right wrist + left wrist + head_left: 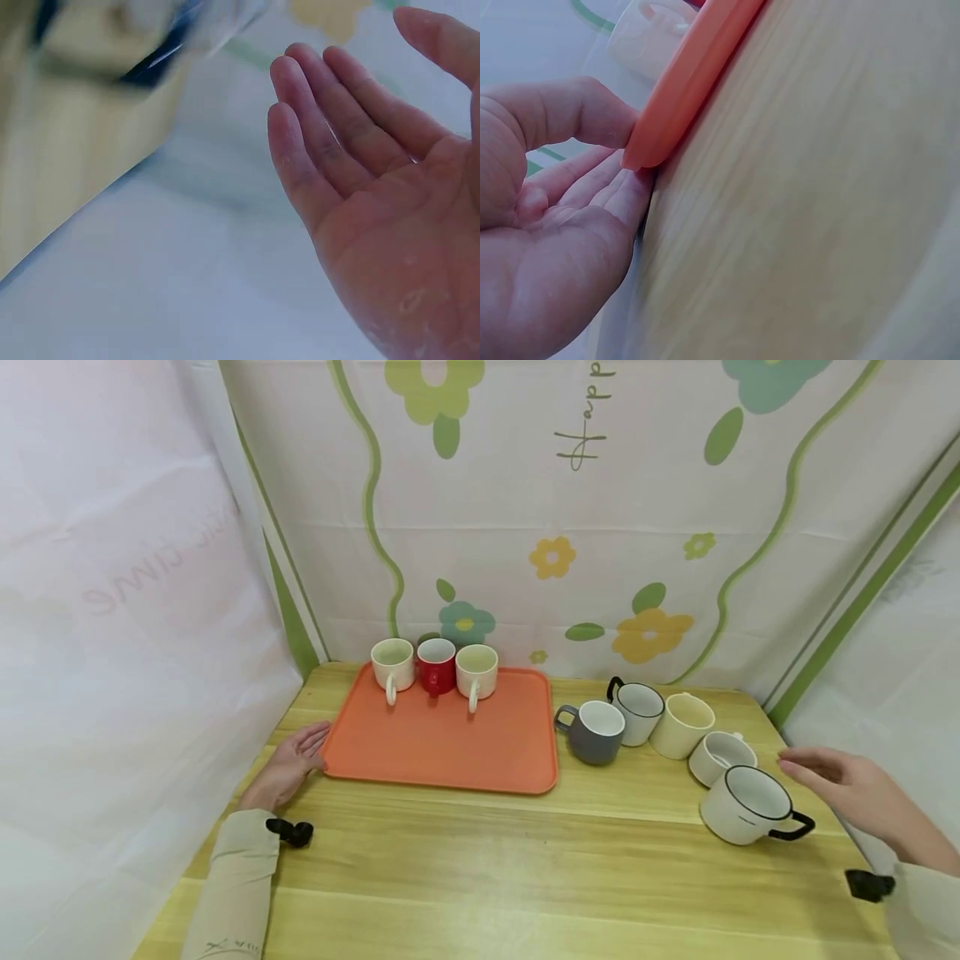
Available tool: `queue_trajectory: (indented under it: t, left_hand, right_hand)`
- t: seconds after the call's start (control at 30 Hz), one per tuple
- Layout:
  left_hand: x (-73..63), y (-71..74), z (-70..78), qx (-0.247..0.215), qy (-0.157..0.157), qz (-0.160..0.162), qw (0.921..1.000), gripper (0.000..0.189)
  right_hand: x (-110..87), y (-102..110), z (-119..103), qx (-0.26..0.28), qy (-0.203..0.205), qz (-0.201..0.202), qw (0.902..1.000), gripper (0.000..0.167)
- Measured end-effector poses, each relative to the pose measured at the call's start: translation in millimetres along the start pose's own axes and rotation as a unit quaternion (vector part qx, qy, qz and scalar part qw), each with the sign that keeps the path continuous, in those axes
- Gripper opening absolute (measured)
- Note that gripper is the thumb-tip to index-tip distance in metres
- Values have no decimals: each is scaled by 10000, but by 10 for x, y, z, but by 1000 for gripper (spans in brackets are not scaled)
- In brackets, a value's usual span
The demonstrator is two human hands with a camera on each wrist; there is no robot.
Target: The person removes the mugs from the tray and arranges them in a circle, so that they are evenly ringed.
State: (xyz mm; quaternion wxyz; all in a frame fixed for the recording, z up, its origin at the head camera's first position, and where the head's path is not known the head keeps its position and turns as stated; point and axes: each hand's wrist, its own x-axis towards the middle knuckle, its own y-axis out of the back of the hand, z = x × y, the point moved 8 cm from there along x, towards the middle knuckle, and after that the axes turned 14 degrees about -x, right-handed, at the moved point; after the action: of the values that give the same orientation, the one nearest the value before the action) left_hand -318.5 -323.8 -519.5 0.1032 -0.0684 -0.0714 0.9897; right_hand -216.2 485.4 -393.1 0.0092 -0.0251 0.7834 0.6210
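On the left, an orange tray (442, 747) lies on the wooden table. Its near-left corner sits between the thumb and fingers of my left hand (285, 768), with the thumb (604, 124) bent against the rim. A cream mug (393, 664), a red mug (437, 668) and another cream mug (477, 672) line the tray's back edge, handles toward me. My right hand (847, 781) holds nothing, raised at the table's right side with its fingers (352, 127) spread slightly. Nearest to it is a large white mug with black rim and handle (738, 810).
Beyond that large mug stand a small white cup (712, 764), a pale yellow mug (678, 731), a white mug with black rim (637, 714) and a grey mug (592, 739). A printed cloth wall (480, 502) rises behind the table (525, 877).
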Motion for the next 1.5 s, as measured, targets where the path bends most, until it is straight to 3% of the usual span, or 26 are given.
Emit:
queue_trajectory:
  t: [0.17, 0.33, 0.53, 0.73, 0.87, 1.0, 1.1, 1.23, 1.33, 1.5]
  left_hand:
    - [-6, -2, 21, 10, 31, 12, 10000, 92]
    - [-7, -4, 21, 32, 62, 27, 10000, 93]
    - [13, -19, 11, 7, 71, 13, 10000, 93]
    - [16, -35, 2, -1, 57, 14, 10000, 92]
    - [14, -47, -5, 52, 70, -31, 10000, 91]
    - [4, -40, 3, 17, 51, 30, 10000, 91]
    - [-2, -36, 9, 31, 30, 50, 10000, 90]
    - [5, -38, 0, 23, 27, 26, 10000, 91]
    - [1, -17, -11, -8, 30, 58, 10000, 91]
    - [-2, -5, -13, -5, 19, 13, 10000, 91]
  right_hand:
    - [290, 164, -799, 113, 887, 263, 9956, 46]
    - [613, 135, -1602, 252, 1781, 384, 9829, 38]
    - [1043, -104, -2392, 188, 2519, 36, 9676, 44]
    - [1443, -470, -3065, 253, 2787, -456, 9590, 52]
    - [1715, -775, -3368, 412, 2608, -656, 9623, 57]
    - [1960, -1053, -3633, 728, 2497, -336, 9650, 56]
    - [2071, -1246, -3786, 1155, 2364, -66, 9648, 47]
    - [2135, -1490, -3868, 2022, 1773, -82, 9631, 33]
    - [2149, -1670, -3907, 2864, 1205, -363, 9498, 32]
    - [2165, -1851, -3959, 4124, 436, -601, 9080, 39]
